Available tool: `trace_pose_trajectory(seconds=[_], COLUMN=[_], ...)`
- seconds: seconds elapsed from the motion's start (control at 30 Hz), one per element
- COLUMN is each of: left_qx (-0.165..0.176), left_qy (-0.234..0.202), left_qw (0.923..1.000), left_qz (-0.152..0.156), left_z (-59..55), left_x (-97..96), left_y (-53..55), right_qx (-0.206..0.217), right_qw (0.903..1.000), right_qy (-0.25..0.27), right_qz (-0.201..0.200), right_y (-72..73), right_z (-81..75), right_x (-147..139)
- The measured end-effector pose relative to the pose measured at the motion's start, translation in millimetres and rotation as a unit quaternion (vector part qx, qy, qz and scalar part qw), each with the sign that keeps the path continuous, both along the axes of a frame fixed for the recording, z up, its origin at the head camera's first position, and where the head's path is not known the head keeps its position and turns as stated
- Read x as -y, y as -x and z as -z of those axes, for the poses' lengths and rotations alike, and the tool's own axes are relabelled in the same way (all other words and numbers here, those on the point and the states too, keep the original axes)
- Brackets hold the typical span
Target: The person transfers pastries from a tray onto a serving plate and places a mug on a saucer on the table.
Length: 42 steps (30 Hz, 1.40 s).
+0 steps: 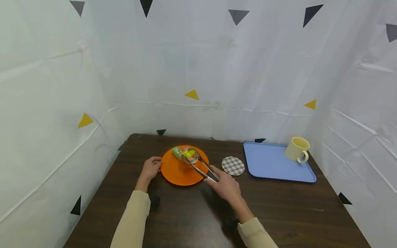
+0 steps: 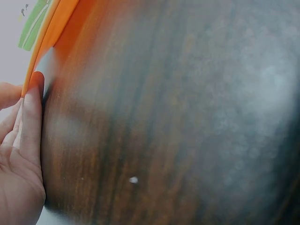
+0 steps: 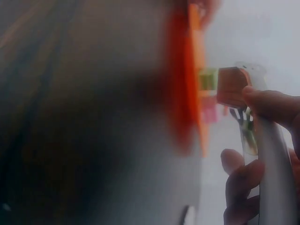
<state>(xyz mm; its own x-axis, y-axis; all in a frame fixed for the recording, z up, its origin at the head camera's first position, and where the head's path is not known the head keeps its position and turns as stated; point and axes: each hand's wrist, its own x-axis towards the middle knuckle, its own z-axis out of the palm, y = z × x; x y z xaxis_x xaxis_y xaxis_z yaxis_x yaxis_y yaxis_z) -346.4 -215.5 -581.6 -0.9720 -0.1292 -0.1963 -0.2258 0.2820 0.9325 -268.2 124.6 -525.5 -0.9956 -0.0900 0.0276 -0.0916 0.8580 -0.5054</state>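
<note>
An orange plate (image 1: pixel 176 175) lies on the dark wooden table, carrying a green packet-like piece (image 1: pixel 177 152), bright yellow-green pieces (image 1: pixel 187 154) and a small pink piece. At the plate's left rim my left hand (image 1: pixel 151 169) pinches the edge, thumb above and fingers below, as the left wrist view (image 2: pixel 21 154) shows. My right hand (image 1: pixel 227 187) grips metal tongs (image 1: pixel 200 171) from the right. Their spread tips reach over the pieces on the plate. In the right wrist view, the tongs' near arm and my fingers cover part of the pieces.
Right of the plate lies a round checked coaster (image 1: pixel 233 166). Farther right is a blue tray (image 1: pixel 263 163) with a yellow mug (image 1: pixel 294 150) at its right end. White sheeting (image 1: pixel 217 69) with triangles rises behind the table (image 1: pixel 186 220) and along both sides.
</note>
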Motion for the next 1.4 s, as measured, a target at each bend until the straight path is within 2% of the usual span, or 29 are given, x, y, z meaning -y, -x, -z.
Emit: trace_pose_trajectory(seconds=[0.17, 0.37, 0.47, 1.1, 1.4], left_qx=[-0.002, -0.009, -0.020, -0.012, 0.002], left_qy=[-0.004, -0.009, -0.014, -0.003, -0.003], left_qw=[1.0000, 0.9998, 0.9995, 0.9998, 0.9999], left_qz=[0.006, 0.013, 0.019, 0.015, 0.011], left_z=[-2.0, -2.8, -4.1, -5.4, -4.1], left_x=[0.2, -0.4, -1.5, -3.0, 1.8], left_y=[-0.6, -0.2, -0.7, -2.8, -0.5], right_qx=[0.007, 0.014, 0.012, 0.045, 0.044], right_qw=[0.9999, 0.9998, 0.9997, 0.9990, 0.9990], right_qy=[-0.007, 0.006, 0.010, -0.001, -0.009], right_qz=[-0.003, -0.013, -0.016, -0.003, -0.002], right_y=[3.5, 3.6, 4.2, 2.5, -5.1], right_z=[12.4, 16.8, 17.1, 15.1, 9.3], right_x=[6, 8, 9, 12, 8])
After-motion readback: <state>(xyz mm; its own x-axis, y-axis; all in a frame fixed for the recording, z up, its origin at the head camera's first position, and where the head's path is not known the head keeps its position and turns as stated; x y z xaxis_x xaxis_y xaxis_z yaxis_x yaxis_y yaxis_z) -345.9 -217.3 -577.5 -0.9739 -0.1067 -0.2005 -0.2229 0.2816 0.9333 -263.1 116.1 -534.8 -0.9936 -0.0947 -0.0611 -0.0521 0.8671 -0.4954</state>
